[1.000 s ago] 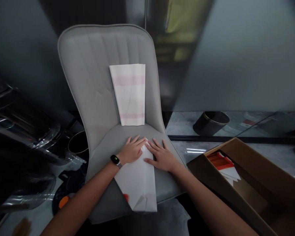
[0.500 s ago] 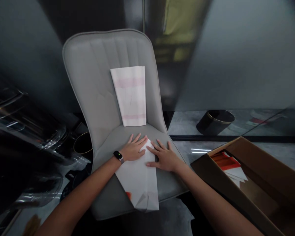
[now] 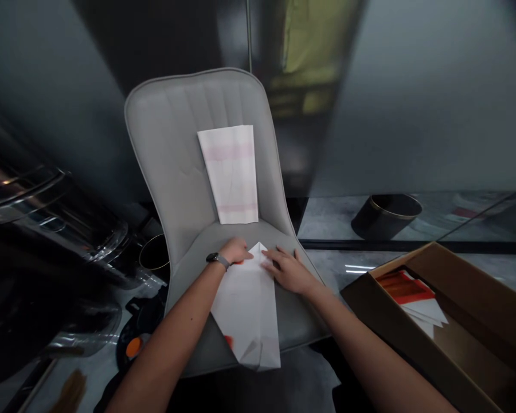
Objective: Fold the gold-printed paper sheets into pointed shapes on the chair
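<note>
A folded sheet of white paper lies on the chair seat, pointed at its far end, with a reddish patch near its lower left edge. My left hand, with a watch on the wrist, is closed at the left side of the point, apparently on the paper's edge. A bit of orange-red shows beneath those fingers. Over the right side of the point rests my right hand, fingers apart and slightly bent, their tips touching the paper. Another white folded paper with pale pink bands leans against the chair back.
The grey chair stands before a dark glossy wall. On the right, an open cardboard box holds several red-and-white folded papers. A dark bin is left of the chair, beside shiny wrapped cylinders.
My left hand has gone from lying flat with spread fingers to closed at the paper's upper left edge. My right fingers have bent a little. The view has shifted slightly.
</note>
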### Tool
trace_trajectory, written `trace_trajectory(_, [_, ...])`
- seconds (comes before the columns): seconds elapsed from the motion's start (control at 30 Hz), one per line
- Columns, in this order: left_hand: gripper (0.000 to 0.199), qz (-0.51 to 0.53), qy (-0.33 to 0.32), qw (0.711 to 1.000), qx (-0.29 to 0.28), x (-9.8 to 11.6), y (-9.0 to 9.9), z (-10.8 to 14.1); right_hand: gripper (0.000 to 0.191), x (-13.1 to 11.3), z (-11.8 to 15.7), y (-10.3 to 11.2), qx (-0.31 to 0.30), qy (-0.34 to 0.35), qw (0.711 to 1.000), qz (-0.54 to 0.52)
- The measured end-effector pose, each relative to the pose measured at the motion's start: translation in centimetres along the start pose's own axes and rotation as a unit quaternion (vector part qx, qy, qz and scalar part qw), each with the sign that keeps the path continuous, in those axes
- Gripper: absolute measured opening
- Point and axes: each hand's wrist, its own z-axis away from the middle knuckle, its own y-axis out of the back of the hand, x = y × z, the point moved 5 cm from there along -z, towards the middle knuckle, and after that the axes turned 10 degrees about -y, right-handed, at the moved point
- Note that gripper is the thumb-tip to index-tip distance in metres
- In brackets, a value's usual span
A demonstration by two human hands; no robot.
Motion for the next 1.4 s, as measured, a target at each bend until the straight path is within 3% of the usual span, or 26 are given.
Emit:
trace_trajectory(0.13, [0.020,0.034,-0.002,0.999,-0.038,0.1,-0.1,0.0,0.033,0.3,-1.1,0.0,0.081,-0.046,0.995,-0.034])
trace_trajectory(0.27, [0.015,0.068,-0.012,0.997,-0.022,0.3,-0.9,0.2,0.032,0.3,-1.6,0.4,0.129,-0.079,0.987,-0.051])
trace_trajectory(0.33, [0.006,0.087,-0.018,0.996,0.003,0.2,-1.2,0.3,0.035,0.2,-1.7,0.6,0.135,-0.085,0.985,-0.058])
trace_trajectory(0.47, [0.025,0.135,-0.036,0.990,0.033,-0.3,-1.6,0.3,0.047,0.1,-2.0,0.6,0.132,-0.084,0.984,-0.090])
trace_trajectory(0.6, [0.013,0.190,-0.080,0.978,0.035,-0.4,-1.3,1.1,0.050,-0.1,-2.4,0.7,0.086,-0.035,0.980,-0.174])
trace_trajectory(0.7, [0.016,0.227,-0.121,0.965,0.052,-0.2,-0.7,2.6,0.036,-0.1,-2.6,1.2,0.050,-0.003,0.946,-0.321])
trace_trajectory(0.8, [0.020,0.266,-0.140,0.951,0.079,-0.5,-0.2,4.4,0.038,-0.4,-2.7,1.6,0.040,-0.013,0.909,-0.415])
trace_trajectory(0.9, [0.029,0.354,-0.154,0.911,0.144,-1.2,0.4,6.1,0.047,-1.6,-2.7,1.4,0.007,-0.037,0.873,-0.487])
trace_trajectory(0.97, [0.033,0.395,-0.173,0.881,0.193,-1.6,1.3,7.3,0.051,-3.0,-2.6,1.6,0.016,-0.031,0.861,-0.507])
trace_trajectory(1.13, [0.024,0.393,-0.196,0.864,0.245,-2.0,4.7,9.9,0.042,-7.1,-2.2,3.5,0.086,0.033,0.861,-0.501])
trace_trajectory(1.3, [0.032,0.373,-0.165,0.878,0.251,-3.1,7.0,11.7,0.029,-9.9,-1.8,4.3,0.065,0.073,0.886,-0.452])
trace_trajectory(1.4, [0.034,0.377,-0.151,0.880,0.245,-3.8,7.1,12.4,0.036,-10.1,-2.0,3.8,0.030,0.055,0.896,-0.439])
